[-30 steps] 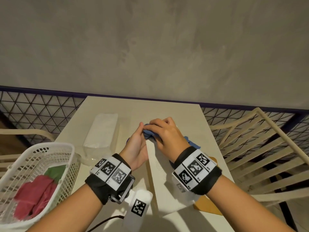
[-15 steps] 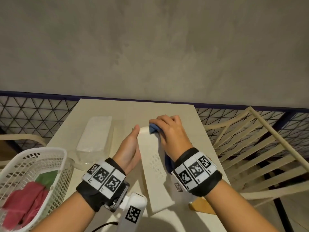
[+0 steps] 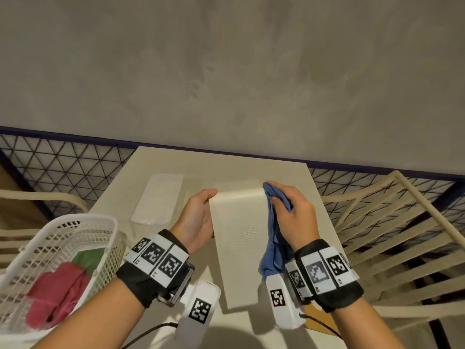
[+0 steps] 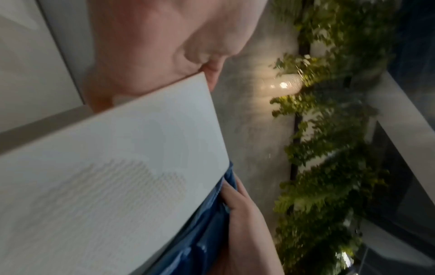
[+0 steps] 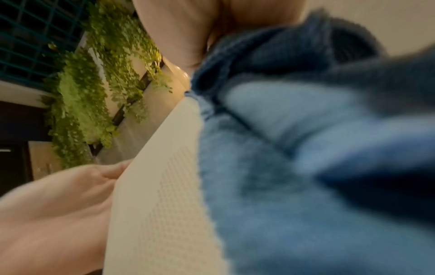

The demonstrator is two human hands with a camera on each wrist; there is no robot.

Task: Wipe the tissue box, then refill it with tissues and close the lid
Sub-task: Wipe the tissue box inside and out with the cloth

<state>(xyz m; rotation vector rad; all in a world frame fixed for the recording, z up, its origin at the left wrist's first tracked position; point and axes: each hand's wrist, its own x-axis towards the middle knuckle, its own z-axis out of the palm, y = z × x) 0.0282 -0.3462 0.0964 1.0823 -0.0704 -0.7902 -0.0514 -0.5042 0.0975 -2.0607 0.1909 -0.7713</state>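
Our right hand (image 3: 293, 217), bunching the cloth (image 3: 275, 238), has slid to the box (image 3: 239, 238) edge opposite our gripping left hand (image 3: 198, 217); it seems light, stiff, slippery.

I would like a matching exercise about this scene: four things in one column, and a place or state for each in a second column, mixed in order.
Things:
1. blue cloth
2. tissue box
3. tissue pack
4. red cloth

Places or states:
A. lies in the white basket
B. held between both hands
C. gripped by the right hand
D. lies on the table, left of the left hand

Pairs: 1-C, 2-B, 3-D, 4-A
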